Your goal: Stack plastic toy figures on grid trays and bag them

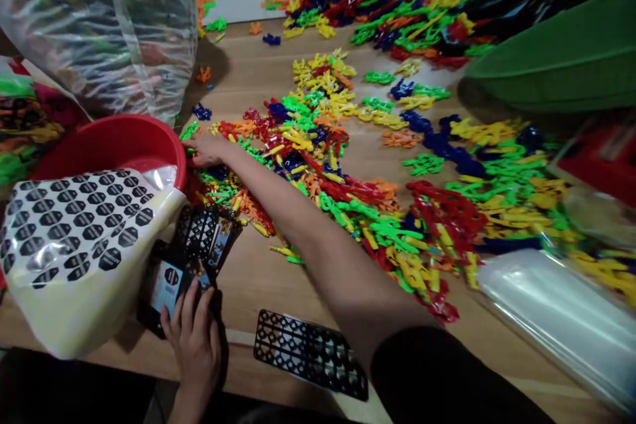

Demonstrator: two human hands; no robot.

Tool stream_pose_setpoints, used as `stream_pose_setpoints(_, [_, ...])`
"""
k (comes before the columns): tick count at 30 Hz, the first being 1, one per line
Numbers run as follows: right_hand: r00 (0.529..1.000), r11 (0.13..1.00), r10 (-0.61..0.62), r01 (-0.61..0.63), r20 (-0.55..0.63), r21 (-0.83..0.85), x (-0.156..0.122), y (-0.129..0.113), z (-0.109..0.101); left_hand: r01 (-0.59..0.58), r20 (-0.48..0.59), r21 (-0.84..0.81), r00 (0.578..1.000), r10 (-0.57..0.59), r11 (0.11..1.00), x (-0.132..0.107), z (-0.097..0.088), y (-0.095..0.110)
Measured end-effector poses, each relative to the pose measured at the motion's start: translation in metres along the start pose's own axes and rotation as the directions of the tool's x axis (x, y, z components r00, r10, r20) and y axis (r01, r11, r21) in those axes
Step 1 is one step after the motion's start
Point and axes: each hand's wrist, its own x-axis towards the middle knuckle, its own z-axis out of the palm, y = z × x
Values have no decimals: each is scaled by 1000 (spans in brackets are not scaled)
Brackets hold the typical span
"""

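Left hand (193,351): grasped a black card packet (166,291) near the bench's near edge.
Right hand (209,151): extended, fingertips hidden at the red basin (114,146); grip unclear.
Bench (248,291): strewn with coloured plastic building pieces (318,146).

A big wooden table (248,298) is covered with lots and lots of little plastic toy pieces (318,146) in green, yellow, red, blue and orange. They lie in messy piles all over it. A red tub (119,139) sits near the left edge, and a white bag with black shapes (74,252) leans on it. A black plastic grid (311,354) lies flat near the front. A stack of clear plastic bags (551,318) lies on the right
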Motion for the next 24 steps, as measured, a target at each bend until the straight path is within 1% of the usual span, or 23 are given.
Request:
stream_pose_setpoints(3, [996,998,-13,17,91,-53,-33,12,-9,39,-30,-25,999,-40,999,4,0,5])
stream_pose_setpoints(8, [989,989,-16,37,148,-141,-106,20,-21,30,-66,-11,997,-30,999,11,1,9])
stream_pose_setpoints(12, [976,986,-58,89,212,-142,-155,20,-28,38,-83,-9,996,-38,999,14,3,9])
stream_pose_setpoints(15, [969,986,-71,104,237,-130,-183,17,-30,49,-73,-21,996,-50,999,13,4,8])
stream_pose_setpoints(17, [969,990,-77,103,234,-99,-200,15,-28,55,-53,-52,997,-58,997,12,4,8])
stream_pose_setpoints(19, [975,994,-84,96,205,-49,-217,13,-23,54,-34,-106,998,-58,993,12,3,7])
stream_pose_setpoints(20, [983,996,-87,91,165,-17,-227,11,-21,53,-31,-138,998,-58,989,12,2,6])
stream_pose_setpoints(22, [996,994,-85,83,27,64,-250,4,-18,53,-42,-197,997,-62,979,13,1,5])
stream_pose_setpoints(24, [991,988,-42,60,-126,144,-280,-9,-18,47,-58,-234,996,-62,971,14,0,3])
